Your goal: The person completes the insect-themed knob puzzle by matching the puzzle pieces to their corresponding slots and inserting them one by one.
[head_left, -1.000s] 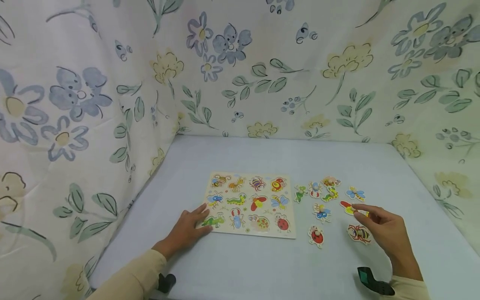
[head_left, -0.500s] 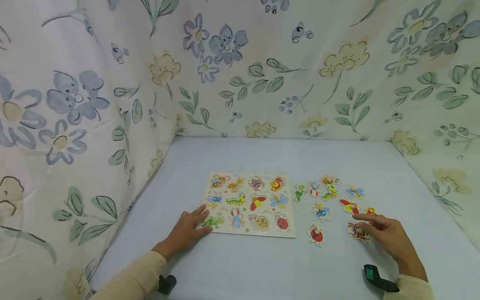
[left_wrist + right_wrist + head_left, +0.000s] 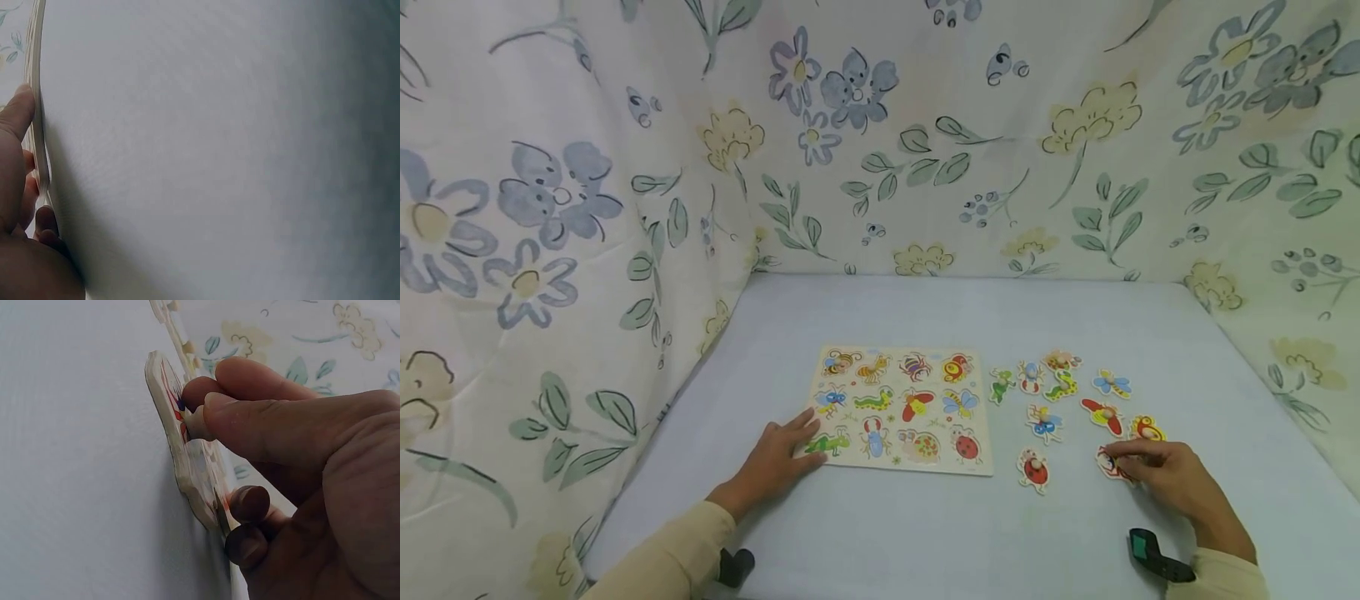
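My right hand (image 3: 1176, 483) pinches the wooden knob (image 3: 199, 424) of a spider puzzle piece (image 3: 1108, 465) between thumb and fingertips. In the right wrist view that piece (image 3: 172, 406) is seen edge-on, close over the table, and its lower part is partly behind the fingers. My left hand (image 3: 775, 454) rests at the lower left corner of a wooden insect puzzle board (image 3: 910, 471), fingers spread along its side. The left wrist view shows the left thumb (image 3: 19, 109) against the board's edge (image 3: 36, 75).
Around the right hand lie a ladybird piece (image 3: 1035, 472), a red-winged beetle piece (image 3: 1103, 415), a red and yellow bug piece (image 3: 1147, 428) and a dragonfly piece (image 3: 1111, 384). Several more pieces lie beside the board, including a caterpillar (image 3: 1061, 386). Floral cloth (image 3: 925, 192) hangs behind the white table (image 3: 850, 308).
My right hand has moved from near the red-winged beetle piece down to the spider piece and now pinches its knob. The left hand has stayed on the board.
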{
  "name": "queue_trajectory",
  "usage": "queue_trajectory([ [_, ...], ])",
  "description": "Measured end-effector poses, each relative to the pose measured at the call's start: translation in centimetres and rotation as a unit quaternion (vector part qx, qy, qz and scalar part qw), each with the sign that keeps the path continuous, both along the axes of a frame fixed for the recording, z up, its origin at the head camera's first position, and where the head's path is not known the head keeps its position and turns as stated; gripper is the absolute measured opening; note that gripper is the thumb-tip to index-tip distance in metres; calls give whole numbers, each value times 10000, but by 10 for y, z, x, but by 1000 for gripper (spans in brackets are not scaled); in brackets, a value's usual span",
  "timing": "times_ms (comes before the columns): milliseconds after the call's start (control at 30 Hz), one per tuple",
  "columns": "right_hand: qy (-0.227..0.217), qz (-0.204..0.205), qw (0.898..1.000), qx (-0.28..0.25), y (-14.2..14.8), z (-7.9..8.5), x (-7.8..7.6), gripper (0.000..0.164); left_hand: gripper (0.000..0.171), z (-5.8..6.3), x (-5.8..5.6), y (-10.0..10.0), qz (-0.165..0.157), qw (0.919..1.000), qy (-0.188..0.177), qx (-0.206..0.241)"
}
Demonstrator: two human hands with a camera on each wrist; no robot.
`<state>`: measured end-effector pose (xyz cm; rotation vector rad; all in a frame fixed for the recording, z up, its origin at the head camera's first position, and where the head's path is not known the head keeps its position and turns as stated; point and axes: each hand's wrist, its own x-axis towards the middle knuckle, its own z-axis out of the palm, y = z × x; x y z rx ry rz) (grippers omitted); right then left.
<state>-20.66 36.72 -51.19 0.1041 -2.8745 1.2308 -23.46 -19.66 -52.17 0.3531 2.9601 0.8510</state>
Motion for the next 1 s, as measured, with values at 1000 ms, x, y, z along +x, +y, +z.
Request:
queue_trajectory([
  [1000,133,-565,9969,523,-10,2,-1,29,62,-4,-1,-1,41,9999,102,41],
])
